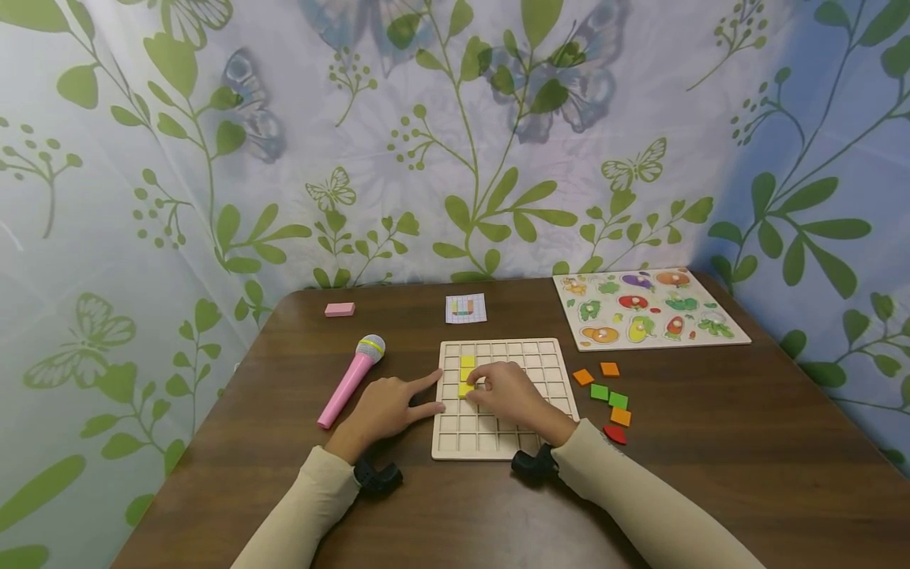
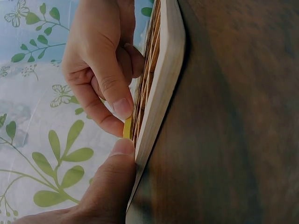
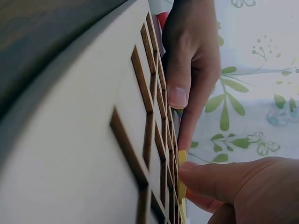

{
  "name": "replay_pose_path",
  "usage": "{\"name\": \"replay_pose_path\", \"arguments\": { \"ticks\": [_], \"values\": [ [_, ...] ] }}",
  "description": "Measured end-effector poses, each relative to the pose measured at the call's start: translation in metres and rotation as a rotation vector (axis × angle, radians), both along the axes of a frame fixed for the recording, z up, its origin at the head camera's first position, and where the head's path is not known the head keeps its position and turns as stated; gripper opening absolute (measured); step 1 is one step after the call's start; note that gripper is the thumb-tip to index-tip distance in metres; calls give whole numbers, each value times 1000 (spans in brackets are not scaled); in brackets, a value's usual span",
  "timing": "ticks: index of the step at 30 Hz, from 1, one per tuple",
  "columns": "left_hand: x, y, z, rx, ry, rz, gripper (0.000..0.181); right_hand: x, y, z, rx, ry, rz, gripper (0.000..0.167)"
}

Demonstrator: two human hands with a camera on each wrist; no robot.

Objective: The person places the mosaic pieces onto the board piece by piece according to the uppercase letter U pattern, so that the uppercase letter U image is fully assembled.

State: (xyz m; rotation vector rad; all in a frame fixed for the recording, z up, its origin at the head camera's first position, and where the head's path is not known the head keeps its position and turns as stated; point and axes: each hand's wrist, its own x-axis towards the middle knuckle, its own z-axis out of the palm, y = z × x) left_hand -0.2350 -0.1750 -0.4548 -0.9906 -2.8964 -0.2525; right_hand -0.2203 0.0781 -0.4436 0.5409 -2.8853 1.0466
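Nearest, bracing the wooden grid board (image 1: pixel 449 441) at its left edge with the left hand (image 1: pixel 386 405), thumb and forefinger spread and curled round nothing. Just beyond, pinching a yellow tile (image 1: pixel 464 391) between the thumb and fingers of the right hand (image 1: pixel 508 390). To be found on the left part of the board, on the near side of two other yellow tiles (image 1: pixel 467 374) in the same column.

Likely light, stiff and smooth, much like painted wood; hardly fragile, but apt to tip or slip if pressed at one corner. Best taken by two opposite edges, keeping the flat face level over the raised grid ridges. Probably harder to lift once flush, so better squared up before letting go. Hard to say from the edge-on wrist views whether fully seated. As for the board, probably light too and liable to skid; worth steadying by the rim.

Right of the board, loose on the table (image 1: pixel 455 506): a red piece (image 1: pixel 615 435), then orange tiles (image 1: pixel 621 416) and green tiles (image 1: pixel 599 392), likely to suit the same edge pinch. To the left, a pink microphone (image 1: pixel 349 382). Farther back, past the board, a pattern card (image 1: pixel 465 309), a pink block (image 1: pixel 340 310) and a vegetable puzzle (image 1: pixel 610 304).
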Motion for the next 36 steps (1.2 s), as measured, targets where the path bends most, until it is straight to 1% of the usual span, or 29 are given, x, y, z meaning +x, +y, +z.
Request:
{"name": "replay_pose_path", "arguments": {
  "ticks": [5,10,20,29,36],
  "values": [
    [0,0,-1,-6,4,-1,69,-1,0,-1,-5,-28,-20,13],
    [0,1,-1,-8,6,-2,69,-1,0,-1,5,-36,-28,15],
    [0,1,-2,-17,13,2,69,-2,-1,-3,9,-18,-42,13],
    [-1,1,-2,-22,14,1,69,-3,-1,-3,8,-24,-42,15],
    [-1,1,-2,-23,11,1,70,-3,1,-2,-17,-10,-47,14]
  ]
}}
